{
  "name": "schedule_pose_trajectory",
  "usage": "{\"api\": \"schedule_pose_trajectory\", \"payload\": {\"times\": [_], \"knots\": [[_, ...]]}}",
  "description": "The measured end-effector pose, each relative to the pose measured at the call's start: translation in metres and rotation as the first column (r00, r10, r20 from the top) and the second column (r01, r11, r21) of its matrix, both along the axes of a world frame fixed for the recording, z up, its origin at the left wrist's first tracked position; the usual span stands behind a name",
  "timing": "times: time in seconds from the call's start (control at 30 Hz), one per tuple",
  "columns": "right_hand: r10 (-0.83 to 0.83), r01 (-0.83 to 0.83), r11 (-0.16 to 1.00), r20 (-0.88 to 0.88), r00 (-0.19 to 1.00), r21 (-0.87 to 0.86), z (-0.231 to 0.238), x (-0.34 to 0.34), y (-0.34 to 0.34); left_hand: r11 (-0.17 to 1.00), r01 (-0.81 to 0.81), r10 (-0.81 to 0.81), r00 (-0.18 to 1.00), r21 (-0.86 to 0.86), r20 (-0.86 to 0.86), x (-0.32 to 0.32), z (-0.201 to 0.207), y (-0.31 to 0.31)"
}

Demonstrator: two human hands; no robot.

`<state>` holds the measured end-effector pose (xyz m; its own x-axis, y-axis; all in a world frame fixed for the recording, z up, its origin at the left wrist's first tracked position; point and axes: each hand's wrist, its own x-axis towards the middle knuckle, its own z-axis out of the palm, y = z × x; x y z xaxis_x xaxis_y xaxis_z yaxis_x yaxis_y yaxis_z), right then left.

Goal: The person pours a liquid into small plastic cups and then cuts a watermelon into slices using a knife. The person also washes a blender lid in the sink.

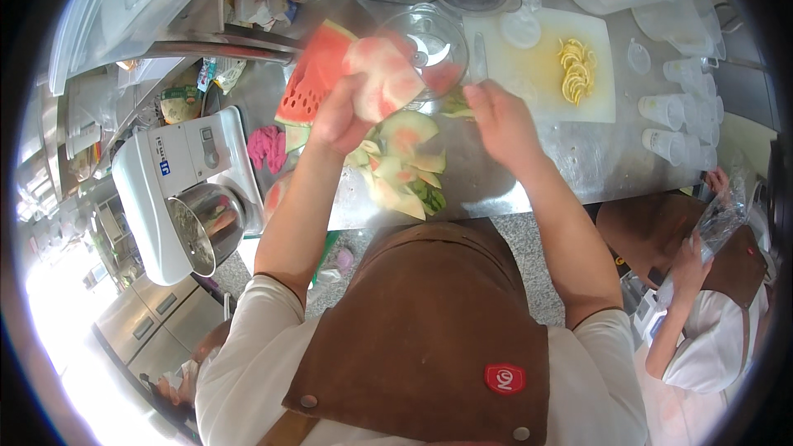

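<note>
My left hand (339, 120) is closed around a peeled watermelon chunk (384, 78), pale with pink patches, raised over the steel table. My right hand (502, 125) is closed on a knife (479, 56), its blade pointing away from me; the handle is hidden in my fingers. A blurred green strip of rind (456, 104) shows beside that hand. Behind the chunk stands a clear blender jar (425, 45) with a blade and some red flesh inside. A red watermelon wedge (310, 74) lies left of the chunk. Cut rinds (396, 167) are heaped between my hands near the table edge.
A white cutting board (537, 99) with yellow lemon slices (576, 73) lies to the right, plastic cups (665, 111) beyond it. A white mixer (165, 169) with a steel bowl stands left, near a pink cloth (267, 147). A co-worker (686, 272) handles clear plastic at right.
</note>
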<state>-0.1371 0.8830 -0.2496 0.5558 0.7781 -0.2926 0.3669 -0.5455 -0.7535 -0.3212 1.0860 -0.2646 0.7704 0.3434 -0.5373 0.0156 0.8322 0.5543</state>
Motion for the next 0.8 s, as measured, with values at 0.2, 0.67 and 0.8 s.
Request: {"api": "schedule_pose_trajectory", "payload": {"times": [0.2, 0.67, 0.8], "knots": [[0.055, -0.049, 0.993, -0.058, 0.997, 0.107, 0.009, -0.003, 0.015, 0.998, 0.066, -0.066, 0.997, 0.015, 0.033, -0.004, -0.012, 0.002], [0.208, -0.194, 0.933, 0.012, 0.978, -0.303, -0.022, 0.040, 0.025, 0.944, 0.270, -0.295, 0.948, 0.190, 0.119, 0.010, 0.008, 0.013], [0.166, -0.166, 0.980, -0.008, 0.986, -0.108, 0.031, 0.032, 0.018, 0.935, 0.291, -0.288, 0.957, 0.204, -0.045, 0.005, -0.002, 0.019]]}}
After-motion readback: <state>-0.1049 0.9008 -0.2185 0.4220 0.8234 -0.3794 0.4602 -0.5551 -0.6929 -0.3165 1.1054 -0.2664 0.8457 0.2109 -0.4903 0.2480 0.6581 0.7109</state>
